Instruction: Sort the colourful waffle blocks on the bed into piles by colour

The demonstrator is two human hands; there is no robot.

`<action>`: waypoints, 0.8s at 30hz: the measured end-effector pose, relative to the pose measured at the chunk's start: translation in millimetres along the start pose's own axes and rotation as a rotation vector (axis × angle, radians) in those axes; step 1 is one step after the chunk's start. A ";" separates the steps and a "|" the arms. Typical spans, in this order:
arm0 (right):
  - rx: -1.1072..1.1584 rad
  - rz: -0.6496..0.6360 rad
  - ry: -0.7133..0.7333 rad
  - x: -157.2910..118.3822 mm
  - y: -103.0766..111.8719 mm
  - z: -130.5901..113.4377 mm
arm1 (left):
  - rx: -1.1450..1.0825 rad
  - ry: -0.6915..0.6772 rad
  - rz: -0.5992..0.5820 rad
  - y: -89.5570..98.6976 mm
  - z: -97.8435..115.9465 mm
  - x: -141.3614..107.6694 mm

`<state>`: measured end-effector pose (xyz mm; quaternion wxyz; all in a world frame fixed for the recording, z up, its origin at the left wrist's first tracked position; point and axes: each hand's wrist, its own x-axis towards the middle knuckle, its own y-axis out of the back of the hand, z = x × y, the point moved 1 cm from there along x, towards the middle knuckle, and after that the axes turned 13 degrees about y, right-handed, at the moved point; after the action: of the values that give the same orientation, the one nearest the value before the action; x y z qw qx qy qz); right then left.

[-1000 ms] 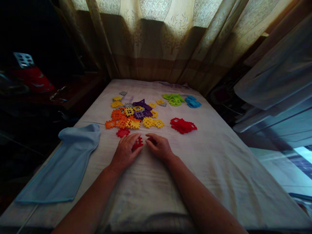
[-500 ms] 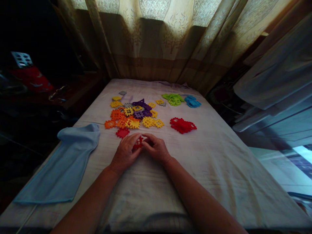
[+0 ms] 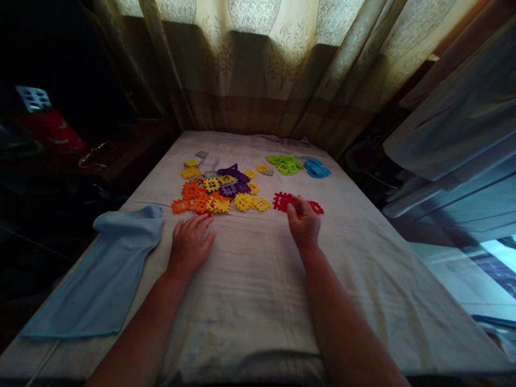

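My right hand [image 3: 304,223] pinches a red lattice building piece [image 3: 282,201] with toothed edges, over the red pile [image 3: 317,207] at the right. The hand covers part of that pile. On the left, my left hand [image 3: 190,244] lies with fingers apart and holds nothing visible; its fingertips reach another red piece [image 3: 206,214], mostly hidden. Just beyond the left hand is a mixed heap with orange pieces [image 3: 191,190], yellow pieces [image 3: 244,202], purple pieces [image 3: 243,186] and some grey ones.
Farther back on the sheet-covered surface [image 3: 258,301] are a lime green pile [image 3: 286,164] and a blue pile [image 3: 317,167]. A light blue cloth [image 3: 113,274] lies at the left edge. Patterned curtains [image 3: 250,80] hang behind.
My hands have parted from around a red piece. The right one has carried a red piece rightward to the red pile; the left one has moved left and opened near the heap.
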<state>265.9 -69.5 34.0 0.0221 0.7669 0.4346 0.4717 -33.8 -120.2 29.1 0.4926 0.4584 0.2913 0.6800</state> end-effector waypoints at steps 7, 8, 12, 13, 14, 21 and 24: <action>-0.313 0.096 -0.057 5.0 18.1 51.0 | 0.038 0.022 -0.040 -2.5 -6.6 -0.5; -0.340 0.113 -0.030 4.9 18.5 52.2 | 0.026 0.008 -0.058 -4.3 -6.8 -0.7; -0.363 0.152 0.037 4.9 15.3 45.3 | -0.041 -0.055 -0.094 -10.9 -5.6 -2.6; -0.351 0.139 0.047 4.5 13.0 41.2 | -0.057 -0.071 -0.099 -12.2 -4.6 -3.4; -0.330 0.117 0.064 3.7 10.2 36.3 | -0.072 -0.086 -0.106 -13.4 -3.5 -4.3; -0.093 -0.182 0.293 -15.0 -18.5 -11.4 | -0.160 -0.179 -0.160 -17.3 6.9 -9.9; -0.003 -0.396 0.386 -25.8 -28.6 -29.7 | -0.211 -0.228 -0.164 -17.6 12.2 -11.7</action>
<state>220.8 -80.6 19.6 0.0319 0.5628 0.5714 0.5965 -14.5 -125.8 15.2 0.6217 0.4528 0.1970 0.6080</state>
